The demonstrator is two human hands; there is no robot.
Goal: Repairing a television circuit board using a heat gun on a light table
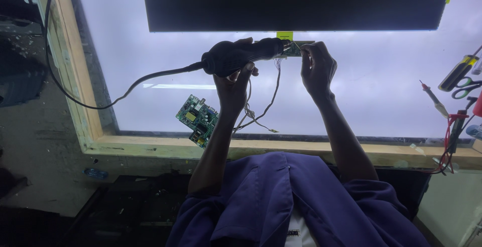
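Head view: left hand (pixel 232 84) is wrapping its fingers around a black corded heat tool (pixel 241 56), rigid, looking fairly light, best gripped mid-handle. Right hand (pixel 316 66) is pinching a small green strip board (pixel 295 49) at the nozzle; thin, probably fragile, edge-hold only. Both are hovering over a glowing backlit panel (pixel 376 86) in a wooden frame (pixel 150 144); another circuit board (pixel 197 119) is lying nearby, tools (pixel 459 79) at right.

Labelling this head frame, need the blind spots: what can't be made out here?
- Tip of the black corded tool: head view, hidden where it meets the small board strip.
- Strip's parts: too small, partly covered by the right hand.
- Left hand fingers: mostly behind the tool.
- Dark panel: cut off by the top edge.
- Hand tools: cut off by the right edge.
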